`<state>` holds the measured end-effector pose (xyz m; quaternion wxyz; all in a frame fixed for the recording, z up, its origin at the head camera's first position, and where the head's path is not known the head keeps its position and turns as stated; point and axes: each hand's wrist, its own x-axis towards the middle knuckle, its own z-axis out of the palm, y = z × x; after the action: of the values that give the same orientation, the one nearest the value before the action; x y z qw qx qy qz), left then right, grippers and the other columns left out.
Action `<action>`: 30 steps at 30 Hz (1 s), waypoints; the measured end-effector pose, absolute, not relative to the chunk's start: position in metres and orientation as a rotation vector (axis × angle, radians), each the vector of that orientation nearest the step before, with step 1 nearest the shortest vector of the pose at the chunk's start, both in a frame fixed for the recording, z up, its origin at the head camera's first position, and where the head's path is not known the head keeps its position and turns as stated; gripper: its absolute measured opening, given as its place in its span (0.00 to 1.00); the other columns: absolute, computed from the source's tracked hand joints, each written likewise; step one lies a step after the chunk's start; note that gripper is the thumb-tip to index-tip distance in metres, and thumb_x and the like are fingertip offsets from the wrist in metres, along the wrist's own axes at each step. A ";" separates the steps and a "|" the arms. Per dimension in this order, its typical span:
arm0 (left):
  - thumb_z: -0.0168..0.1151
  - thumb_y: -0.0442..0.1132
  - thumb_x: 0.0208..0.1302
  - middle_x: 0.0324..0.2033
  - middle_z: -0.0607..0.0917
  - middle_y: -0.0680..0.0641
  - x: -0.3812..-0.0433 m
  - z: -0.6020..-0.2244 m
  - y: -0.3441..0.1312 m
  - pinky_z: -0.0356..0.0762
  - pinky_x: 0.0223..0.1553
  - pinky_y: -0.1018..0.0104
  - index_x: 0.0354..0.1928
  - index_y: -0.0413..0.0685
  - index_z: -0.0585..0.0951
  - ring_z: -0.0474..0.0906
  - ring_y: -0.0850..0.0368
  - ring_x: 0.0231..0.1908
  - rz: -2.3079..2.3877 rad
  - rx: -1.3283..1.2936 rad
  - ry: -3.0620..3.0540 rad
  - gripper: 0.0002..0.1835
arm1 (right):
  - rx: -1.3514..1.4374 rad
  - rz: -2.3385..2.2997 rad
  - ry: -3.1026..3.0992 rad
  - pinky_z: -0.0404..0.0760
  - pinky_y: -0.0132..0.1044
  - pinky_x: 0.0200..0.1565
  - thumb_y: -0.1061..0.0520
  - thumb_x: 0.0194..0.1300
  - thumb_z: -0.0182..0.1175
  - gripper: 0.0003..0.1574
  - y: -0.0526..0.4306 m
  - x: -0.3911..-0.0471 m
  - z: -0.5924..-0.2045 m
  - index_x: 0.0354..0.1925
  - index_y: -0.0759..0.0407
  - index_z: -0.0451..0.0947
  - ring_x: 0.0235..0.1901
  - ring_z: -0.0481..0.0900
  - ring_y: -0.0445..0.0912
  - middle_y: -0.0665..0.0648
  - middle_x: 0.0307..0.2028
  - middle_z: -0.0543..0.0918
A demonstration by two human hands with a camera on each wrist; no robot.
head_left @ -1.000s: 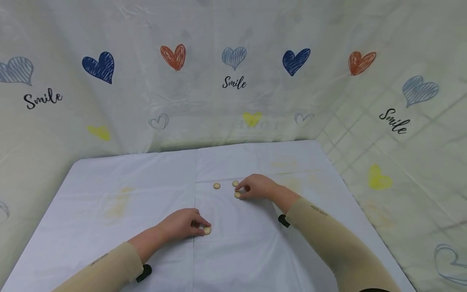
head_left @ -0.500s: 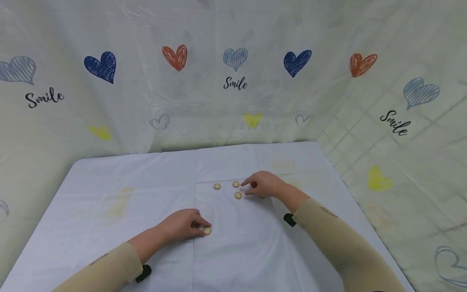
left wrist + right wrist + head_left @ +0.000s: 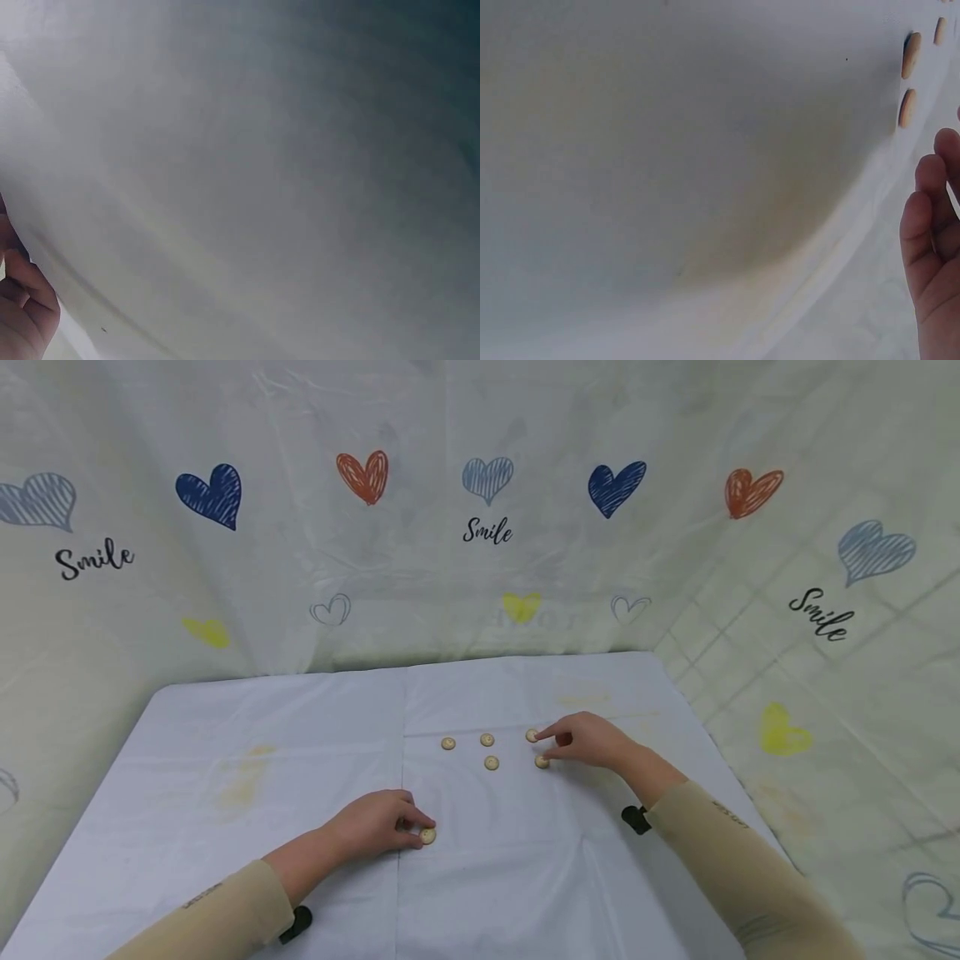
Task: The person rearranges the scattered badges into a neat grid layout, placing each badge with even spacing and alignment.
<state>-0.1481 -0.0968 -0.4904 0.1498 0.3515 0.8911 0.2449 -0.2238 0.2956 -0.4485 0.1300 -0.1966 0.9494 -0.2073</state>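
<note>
Several small round tan discs, like biscuits or wooden pieces with faint marks, lie on the white cloth in the head view. My left hand [image 3: 375, 822] pinches one disc [image 3: 427, 836] at the cloth between thumb and index finger. My right hand [image 3: 588, 739] is at the right of the group. Its index fingertip is at the upper right disc [image 3: 532, 736], its thumb tip at the lower right disc [image 3: 542, 762]. Left of them lie an upper middle disc [image 3: 487, 740], a lower middle disc [image 3: 491, 763] and an upper left disc [image 3: 447, 743]. The wrist views show only parts of the hands.
The white cloth [image 3: 225, 735] covers the table, with yellowish stains and creases. Behind it hangs a pale curtain [image 3: 412, 552] printed with hearts and the word Smile. In the right wrist view, a few discs [image 3: 910, 56] stand out at the upper right.
My right hand has moved right, from the two middle discs to the two rightmost ones, which it had hidden before. My left hand stays at its disc.
</note>
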 end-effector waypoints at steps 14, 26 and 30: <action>0.73 0.50 0.57 0.28 0.73 0.69 -0.149 -0.490 -0.095 0.69 0.30 0.71 0.45 0.67 0.89 0.69 0.73 0.28 0.610 1.033 2.599 0.13 | -0.579 -0.486 2.698 0.73 0.36 0.34 0.45 0.60 0.71 0.18 0.297 -0.228 -0.468 0.49 0.43 0.87 0.28 0.73 0.39 0.42 0.26 0.78; 0.71 0.48 0.59 0.27 0.73 0.69 -0.146 -0.491 -0.093 0.69 0.29 0.72 0.44 0.68 0.89 0.69 0.73 0.28 0.597 1.071 2.616 0.10 | -0.638 -0.462 2.706 0.73 0.35 0.33 0.44 0.61 0.70 0.18 0.298 -0.227 -0.470 0.49 0.43 0.88 0.27 0.72 0.38 0.40 0.26 0.79; 0.71 0.47 0.60 0.27 0.73 0.68 -0.147 -0.490 -0.093 0.69 0.30 0.72 0.43 0.67 0.89 0.69 0.73 0.28 0.607 1.101 2.613 0.09 | -0.635 -0.460 2.710 0.73 0.35 0.33 0.44 0.61 0.70 0.18 0.298 -0.227 -0.470 0.50 0.43 0.88 0.27 0.72 0.38 0.40 0.26 0.78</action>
<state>-0.1470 -0.0930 -0.4897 0.1209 0.3769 0.8945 0.2078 -0.2269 0.2980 -0.4699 0.1595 -0.2221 0.9483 -0.1610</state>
